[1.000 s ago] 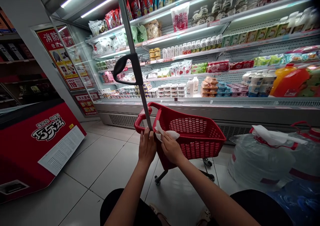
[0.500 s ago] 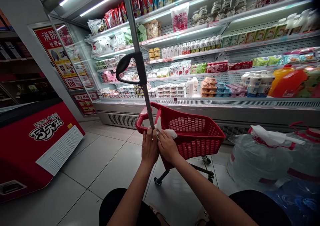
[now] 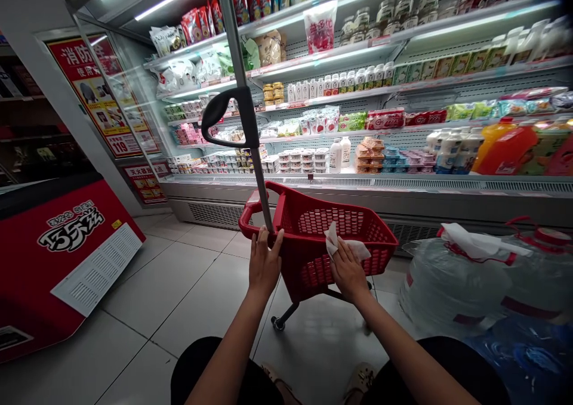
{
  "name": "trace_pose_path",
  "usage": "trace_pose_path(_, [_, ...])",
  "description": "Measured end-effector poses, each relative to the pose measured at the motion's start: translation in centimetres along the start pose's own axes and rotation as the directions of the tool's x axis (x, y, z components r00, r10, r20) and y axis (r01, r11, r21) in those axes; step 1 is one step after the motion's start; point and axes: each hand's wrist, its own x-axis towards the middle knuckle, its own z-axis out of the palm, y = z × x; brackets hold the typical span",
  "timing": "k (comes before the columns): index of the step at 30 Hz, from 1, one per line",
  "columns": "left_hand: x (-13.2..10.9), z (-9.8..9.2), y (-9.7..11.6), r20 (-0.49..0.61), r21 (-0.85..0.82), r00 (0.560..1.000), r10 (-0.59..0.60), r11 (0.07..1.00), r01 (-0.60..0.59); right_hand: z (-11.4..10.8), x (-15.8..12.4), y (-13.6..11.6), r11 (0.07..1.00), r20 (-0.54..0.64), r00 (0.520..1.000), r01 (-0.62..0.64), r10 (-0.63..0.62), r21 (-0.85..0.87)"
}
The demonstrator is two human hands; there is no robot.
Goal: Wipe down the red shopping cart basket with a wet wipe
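Observation:
A red plastic shopping cart (image 3: 293, 274) stands before me, its perforated basket angled to the right. My left hand (image 3: 265, 268) rests on the basket's near left corner, fingers stretched and apart, beside the foot of a grey metal pole (image 3: 239, 53). That pole rises from the cart and carries a black loop handle (image 3: 251, 118). On the basket's near side wall, my right hand (image 3: 348, 271) presses a crumpled white wipe (image 3: 358, 249) against the red plastic. Parts of the wipe stick out above and to the right of the fingers.
Behind the cart runs a lit refrigerated display (image 3: 322, 184) with shelves of dairy, drinks and bags. A red freezer chest (image 3: 89, 262) stands left. Large clear water bottles (image 3: 452, 280) in plastic wrap sit right. Tiled floor (image 3: 188, 291) lies below.
My right hand has slid the wipe from the foot of the pole rightward along the basket's near side. My left hand stays by the pole, its fingers now more spread.

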Motion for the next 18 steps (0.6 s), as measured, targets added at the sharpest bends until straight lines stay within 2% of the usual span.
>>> trace_pose_path(3, [0.2,0.0,0.4,0.012,-0.009,1.000,-0.014,1.000,0.014,-0.4,1.7,-2.7,0.998,0.003,1.000,0.004,-0.004,0.055])
trace_pose_path(7, [0.1,0.4,0.3,-0.010,-0.024,1.000,-0.008,1.000,0.008,-0.7,5.3,-8.7,0.964,0.003,0.988,0.150,-0.154,0.221])
trace_pose_path(10, [-0.1,0.4,-0.3,-0.020,-0.024,1.000,0.008,1.000,-0.008,-0.7,6.7,-10.6,0.947,-0.004,0.982,0.183,-0.188,0.263])
trace_pose_path(13, [-0.2,0.1,-1.3,0.000,-0.017,1.000,0.018,1.000,-0.018,-0.3,5.7,-8.5,0.958,0.028,0.981,0.183,-0.194,0.221])
trace_pose_path(18, [-0.5,-0.5,-2.5,0.016,-0.008,1.000,0.003,1.000,-0.003,-0.5,1.2,-0.7,0.988,0.056,0.988,0.138,-0.142,0.062])
